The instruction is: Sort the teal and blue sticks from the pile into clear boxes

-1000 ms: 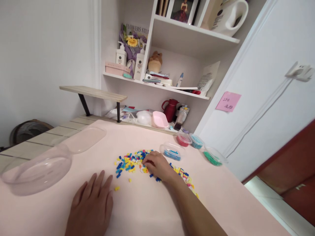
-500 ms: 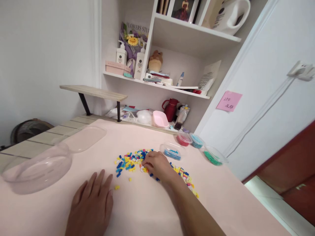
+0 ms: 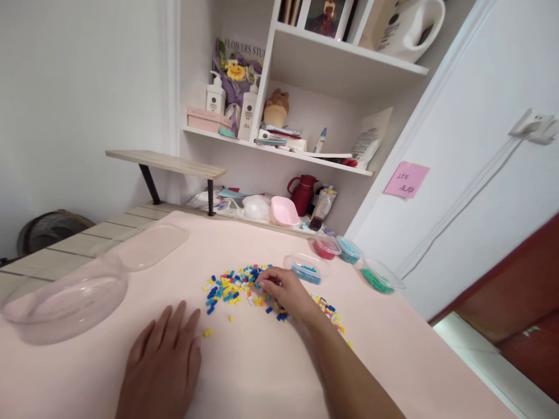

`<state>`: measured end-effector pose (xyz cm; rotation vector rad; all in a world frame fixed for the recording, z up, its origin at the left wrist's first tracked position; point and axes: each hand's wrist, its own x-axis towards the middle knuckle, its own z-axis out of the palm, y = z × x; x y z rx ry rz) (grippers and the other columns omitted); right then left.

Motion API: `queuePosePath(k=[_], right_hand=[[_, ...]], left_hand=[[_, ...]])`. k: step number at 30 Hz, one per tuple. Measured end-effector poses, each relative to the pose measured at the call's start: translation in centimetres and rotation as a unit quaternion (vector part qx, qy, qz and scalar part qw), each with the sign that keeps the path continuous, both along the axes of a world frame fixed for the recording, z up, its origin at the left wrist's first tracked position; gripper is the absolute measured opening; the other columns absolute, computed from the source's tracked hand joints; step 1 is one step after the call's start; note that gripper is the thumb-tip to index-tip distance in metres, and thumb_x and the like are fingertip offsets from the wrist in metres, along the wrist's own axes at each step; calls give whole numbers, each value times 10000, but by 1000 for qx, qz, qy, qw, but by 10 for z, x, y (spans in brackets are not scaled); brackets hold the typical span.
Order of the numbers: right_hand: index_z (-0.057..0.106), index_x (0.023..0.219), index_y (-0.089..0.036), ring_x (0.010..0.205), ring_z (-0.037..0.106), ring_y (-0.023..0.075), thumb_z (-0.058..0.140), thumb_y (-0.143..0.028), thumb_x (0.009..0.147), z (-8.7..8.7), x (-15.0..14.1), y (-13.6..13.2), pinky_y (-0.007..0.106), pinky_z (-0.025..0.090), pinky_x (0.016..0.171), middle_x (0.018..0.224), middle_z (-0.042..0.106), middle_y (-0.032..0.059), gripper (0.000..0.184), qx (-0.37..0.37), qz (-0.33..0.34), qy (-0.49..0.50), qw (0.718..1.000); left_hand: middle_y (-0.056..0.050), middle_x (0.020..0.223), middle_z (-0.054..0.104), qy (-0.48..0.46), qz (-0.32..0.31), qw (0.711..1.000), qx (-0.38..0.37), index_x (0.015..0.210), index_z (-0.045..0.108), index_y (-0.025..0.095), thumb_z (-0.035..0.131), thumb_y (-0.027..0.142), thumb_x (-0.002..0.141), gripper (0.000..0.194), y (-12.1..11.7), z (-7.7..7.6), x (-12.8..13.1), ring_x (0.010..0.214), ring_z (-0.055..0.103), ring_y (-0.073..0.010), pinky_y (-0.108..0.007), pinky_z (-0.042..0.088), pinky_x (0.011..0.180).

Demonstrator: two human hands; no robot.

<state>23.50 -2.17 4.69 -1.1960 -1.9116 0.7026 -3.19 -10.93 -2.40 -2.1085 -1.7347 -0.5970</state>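
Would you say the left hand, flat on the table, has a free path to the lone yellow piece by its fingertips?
Probably yes: the left hand lies just short of the yellow piece, with only bare table between.

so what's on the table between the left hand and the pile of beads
In the head view, between the left hand and the bead pile, only one stray yellow bead lies on bare pink table.

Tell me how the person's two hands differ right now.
The left hand lies flat, palm down, fingers spread on the bare pink table; the right hand is curled, fingertips pinching in the pile of coloured beads. The left sits nearer the camera, the right farther out. Both are bare.
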Motion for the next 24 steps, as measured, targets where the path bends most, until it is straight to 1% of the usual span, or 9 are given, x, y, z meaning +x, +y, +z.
queuePosePath(k=[3, 6, 8, 11, 13, 15, 17, 19, 24], right_hand=[[712, 814, -199, 708, 600, 156, 562, -252, 859, 1, 3, 1, 266, 459, 662, 789, 692, 15, 165, 43, -18, -23, 999], [719, 822, -204, 751, 622, 173, 569, -273, 866, 7, 17, 3, 291, 476, 718, 825, 713, 31, 170, 106, -69, -17, 992], [719, 836, -204, 784, 630, 187, 573, -306, 871, 11, 32, 5, 305, 483, 741, 859, 725, 43, 181, 149, -129, 11, 980], [718, 864, -200, 791, 632, 203, 576, -361, 869, 14, 57, 8, 328, 492, 751, 889, 730, 55, 215, 198, -242, 47, 949], [719, 867, -200, 772, 629, 210, 571, -382, 864, 12, 71, 11, 352, 490, 764, 880, 725, 57, 234, 211, -312, 34, 926], [723, 881, -202, 763, 625, 215, 566, -393, 855, 9, 80, 13, 376, 485, 771, 918, 716, 68, 249, 208, -353, 0, 912], [727, 928, -200, 775, 621, 219, 567, -399, 844, 6, 84, 15, 388, 485, 768, 991, 696, 88, 269, 205, -365, -28, 908], [724, 976, -197, 800, 618, 221, 559, -396, 846, 4, 83, 15, 393, 490, 779, 1044, 676, 102, 289, 214, -359, -29, 908], [727, 924, -212, 870, 624, 224, 528, -336, 884, 3, 65, 16, 381, 481, 836, 969, 697, 76, 238, 227, -289, 0, 930]], left_hand=[[-82, 1456, 554, 2, 3, 1000, -2, 1314, 622, 252, 406, 357, 878, 498, 1, 0, 0, 1354, 483, -288, -492, 313, 1112], [-84, 1451, 558, 5, -4, 1000, 11, 1316, 620, 254, 409, 354, 880, 494, 1, 1, 1, 1347, 491, -289, -492, 315, 1107], [-93, 1434, 575, 1, -8, 1000, 26, 1306, 629, 241, 408, 343, 880, 491, 0, 3, 3, 1331, 506, -297, -495, 320, 1097], [-109, 1397, 605, -6, -11, 999, 45, 1270, 657, 219, 404, 326, 875, 482, -1, 6, 5, 1302, 532, -306, -496, 338, 1075], [-118, 1381, 617, -5, -12, 998, 54, 1251, 671, 207, 401, 322, 871, 480, -2, 7, 5, 1287, 544, -309, -497, 347, 1064], [-122, 1373, 623, -2, -14, 998, 58, 1241, 676, 202, 403, 324, 868, 478, -2, 8, 5, 1281, 549, -309, -497, 350, 1063], [-119, 1371, 626, 0, -15, 998, 61, 1241, 676, 204, 407, 327, 866, 477, -1, 7, 5, 1282, 548, -306, -496, 350, 1065], [-112, 1375, 624, 3, -14, 998, 63, 1247, 671, 211, 410, 331, 865, 478, -1, 6, 4, 1288, 544, -301, -492, 351, 1067], [-107, 1395, 608, 7, -10, 998, 57, 1263, 660, 215, 412, 335, 862, 486, 0, 5, 3, 1299, 534, -299, -495, 355, 1069]])
